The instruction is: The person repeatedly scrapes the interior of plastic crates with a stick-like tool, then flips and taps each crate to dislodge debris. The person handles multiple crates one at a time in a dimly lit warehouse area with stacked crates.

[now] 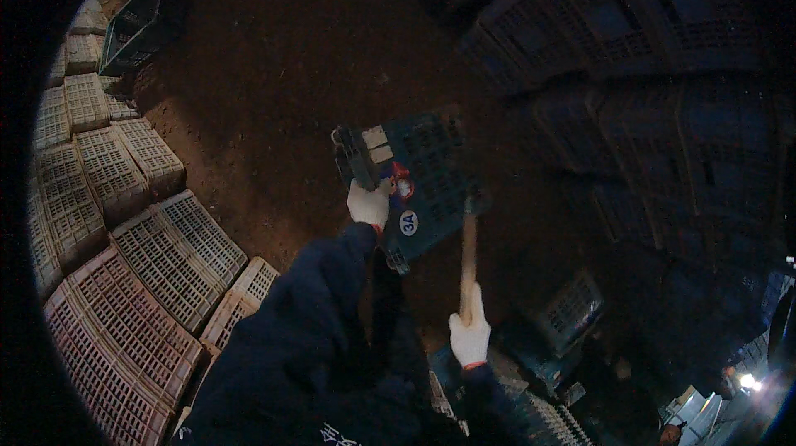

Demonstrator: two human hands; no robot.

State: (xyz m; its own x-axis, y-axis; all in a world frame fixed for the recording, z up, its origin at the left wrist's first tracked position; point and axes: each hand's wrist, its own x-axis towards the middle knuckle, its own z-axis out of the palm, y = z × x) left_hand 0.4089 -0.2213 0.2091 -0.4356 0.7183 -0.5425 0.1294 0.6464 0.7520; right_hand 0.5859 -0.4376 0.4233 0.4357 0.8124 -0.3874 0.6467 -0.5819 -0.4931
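Observation:
My left hand [368, 202], in a white knit glove, grips the edge of a dark green slatted plastic crate [435, 166] in front of me. Pale patches, a red and blue sticker and a white oval label with writing are on the crate. My right hand [470, 335], gloved the same way, is closed around the wooden handle of a hammer [469, 259]. The hammer's dark head lies at the crate's right edge; in the dim light I cannot tell whether the two touch.
Stacked pale slatted crates [168, 253] line the left side, with a reddish crate [124, 328] among them. A green crate [134, 26] stands at upper left on the dirt floor [267, 60]. Dark crate stacks [622, 110] rise at right; more crates [569, 312] lie lower right near a bright lamp [749, 382].

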